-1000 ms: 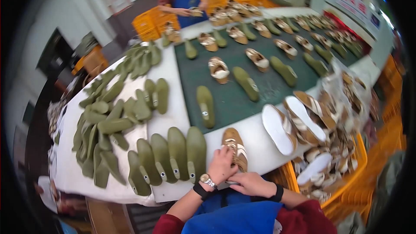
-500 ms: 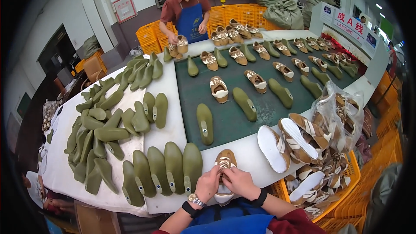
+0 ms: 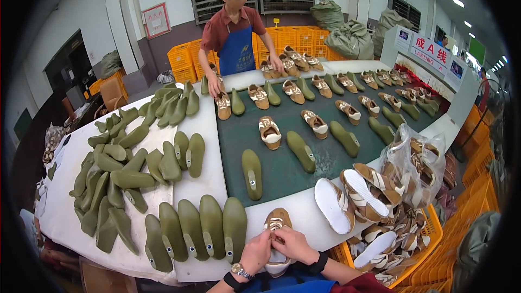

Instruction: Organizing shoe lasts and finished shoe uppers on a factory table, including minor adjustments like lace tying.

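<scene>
A brown sneaker (image 3: 278,217) with white stripes lies at the table's near edge, toe pointing away from me. Over its lacing, my left hand (image 3: 256,253) and my right hand (image 3: 296,246) meet with bent fingers closed on the shoelaces. Part of the shoe's opening is hidden by my fingers. Left of it, a row of several green shoe lasts (image 3: 210,222) stands on the white tabletop. To the right rest white-soled sneakers (image 3: 334,205), tipped so that their soles show.
Ahead, a dark green conveyor belt (image 3: 282,185) carries sneakers and lasts in rows. Loose lasts (image 3: 103,184) pile up at left. An orange crate (image 3: 431,236) full of shoes and a plastic bag (image 3: 418,163) of shoes are at right. A co-worker (image 3: 236,38) stands across the table.
The whole view has shifted a little. Across the table, the co-worker has set a sneaker on the belt's corner and stretched the other hand to the shoes behind it. My hands stay at the laces.
</scene>
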Available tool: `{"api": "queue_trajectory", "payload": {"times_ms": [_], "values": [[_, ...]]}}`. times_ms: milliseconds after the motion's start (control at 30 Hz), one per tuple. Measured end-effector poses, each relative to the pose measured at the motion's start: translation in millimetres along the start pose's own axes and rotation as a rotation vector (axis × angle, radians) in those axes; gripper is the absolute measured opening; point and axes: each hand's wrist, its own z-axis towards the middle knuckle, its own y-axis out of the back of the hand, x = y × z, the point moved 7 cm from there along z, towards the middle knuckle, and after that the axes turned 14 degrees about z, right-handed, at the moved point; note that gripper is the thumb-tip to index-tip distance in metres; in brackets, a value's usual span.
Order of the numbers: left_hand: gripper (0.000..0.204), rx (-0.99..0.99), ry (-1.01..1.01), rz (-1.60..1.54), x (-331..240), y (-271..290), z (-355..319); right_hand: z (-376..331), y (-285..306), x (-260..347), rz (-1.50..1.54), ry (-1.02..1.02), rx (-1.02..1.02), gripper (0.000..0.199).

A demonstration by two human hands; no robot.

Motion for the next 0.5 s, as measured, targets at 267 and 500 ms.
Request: {"api": "queue_trajectory", "payload": {"times_ms": [267,500], "values": [[0.017,-0.148,-0.109,-0.03,-6.4,17.2,2.0,6.4,3.3,6.1,0.297,0.091,0.028,0.017],[0.021,-0.075,0.048,-0.148,6.6,19.2,3.8,2.9,12.1,9.7,0.314,0.093,0.152,0.014]]}}
